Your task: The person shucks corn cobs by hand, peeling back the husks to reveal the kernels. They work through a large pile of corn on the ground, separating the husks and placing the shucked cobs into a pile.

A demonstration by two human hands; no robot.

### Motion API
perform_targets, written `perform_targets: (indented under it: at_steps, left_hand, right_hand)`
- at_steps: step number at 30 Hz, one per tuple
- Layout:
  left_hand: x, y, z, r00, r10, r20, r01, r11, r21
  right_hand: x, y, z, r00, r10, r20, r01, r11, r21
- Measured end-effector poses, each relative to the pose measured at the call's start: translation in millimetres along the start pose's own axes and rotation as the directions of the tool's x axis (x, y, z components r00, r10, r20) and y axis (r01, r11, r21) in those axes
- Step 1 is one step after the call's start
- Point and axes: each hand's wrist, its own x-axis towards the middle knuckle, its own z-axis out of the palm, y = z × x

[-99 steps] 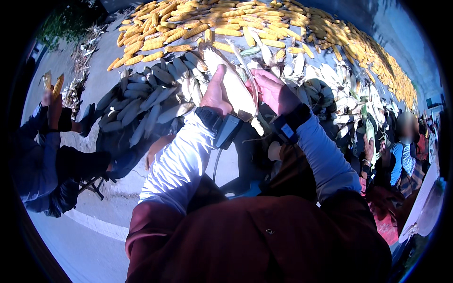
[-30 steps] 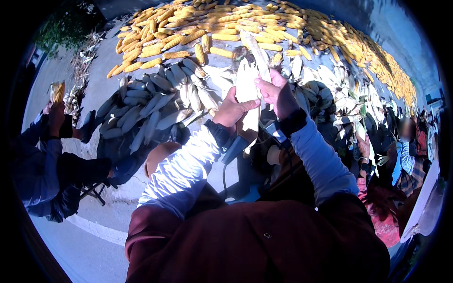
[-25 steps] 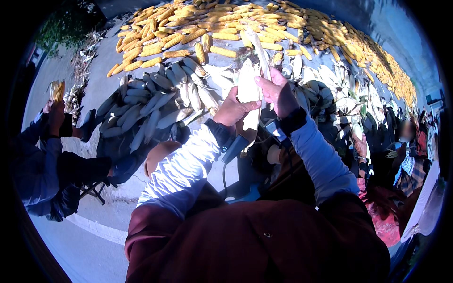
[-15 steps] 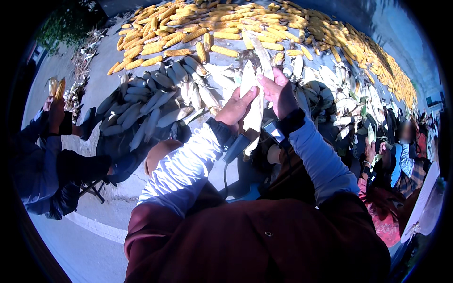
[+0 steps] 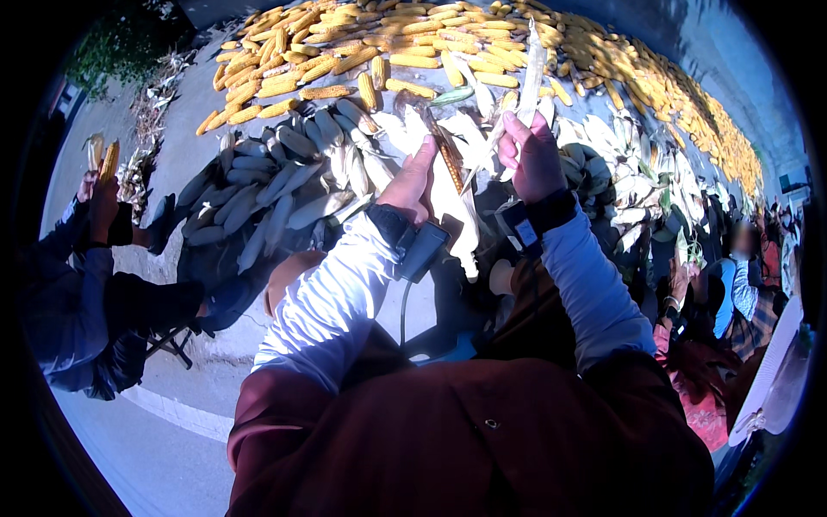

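Partly opened ear of corn (image 5: 450,164) is in front of me, raised over the ground between the forearms, a narrow row of orange-brown kernels showing between pale husks. I have the left hand (image 5: 412,185) gripping it from the left, thumb along the husk; its fingers are mostly hidden from me. Right hand (image 5: 532,159) is closed on a peeled husk strip (image 5: 531,73), which runs down toward the ear's right side. Unhusked ears (image 5: 284,172) lie heaped at left, loose pale husks (image 5: 629,181) at right; beyond, bare yellow ears (image 5: 413,52) spread wide. Far left, a co-worker's hands (image 5: 103,194) hold another ear (image 5: 109,161).
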Motion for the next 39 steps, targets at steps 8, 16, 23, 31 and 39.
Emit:
perform_targets:
  at_steps: [8,16,23,31,39]
  left_hand:
    - [10.5,2.8,-14.5,0.988,0.148,-0.055,-0.146,0.989,0.028]
    - [6.6,16.2,-15.0,0.998,0.026,-0.063,-0.033,0.993,-0.111]
    - [4.0,22.5,-11.9,0.98,0.096,-0.174,-0.134,0.966,-0.22]
    - [6.1,25.5,-21.0,0.975,0.097,-0.198,-0.135,0.973,-0.188]
    - [1.0,22.0,-14.4,0.931,0.195,-0.308,-0.232,0.969,-0.087]
  right_hand:
    - [6.4,-16.7,-16.1,0.997,-0.02,-0.073,0.02,1.0,0.002]
    - [16.8,-25.9,-52.7,0.992,-0.112,-0.065,0.121,0.981,0.154]
    - [23.8,-27.2,-65.1,0.972,-0.036,-0.234,0.074,0.985,0.154]
    - [4.2,22.5,-14.8,0.93,0.363,0.059,-0.356,0.929,-0.103]
    - [-22.6,17.6,28.8,0.931,0.334,0.146,-0.262,0.892,-0.368]
